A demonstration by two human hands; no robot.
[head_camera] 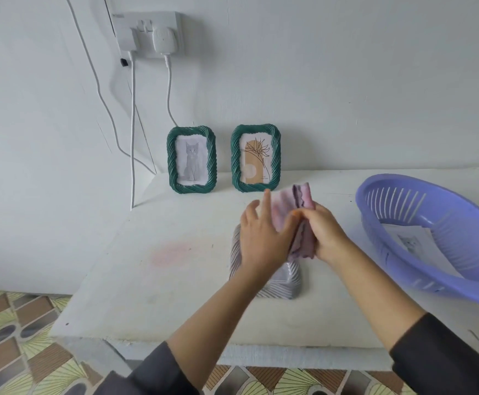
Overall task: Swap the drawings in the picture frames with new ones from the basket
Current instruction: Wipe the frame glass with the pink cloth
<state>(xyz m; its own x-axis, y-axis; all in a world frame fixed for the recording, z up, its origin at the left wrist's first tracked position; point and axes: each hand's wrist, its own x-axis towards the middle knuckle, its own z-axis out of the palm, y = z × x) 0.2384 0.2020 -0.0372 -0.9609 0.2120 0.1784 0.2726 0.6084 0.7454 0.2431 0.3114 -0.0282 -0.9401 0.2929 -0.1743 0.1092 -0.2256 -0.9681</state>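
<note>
Two green twisted-rim picture frames stand against the wall: the left frame (191, 160) shows a grey cat drawing, the right frame (255, 158) a plant drawing. A third, pale ribbed frame (285, 282) lies flat on the white table under my hands. My right hand (322, 230) grips a folded pink cloth (295, 199) above it. My left hand (262, 233) presses its straight fingers against the cloth's left side. A purple basket (420, 238) at the right holds paper drawings (412, 242).
The white table (152, 266) ends at a front edge near my forearms; patterned floor lies below. A wall socket (149, 34) with two plugs and hanging white cables sits above and left of the frames.
</note>
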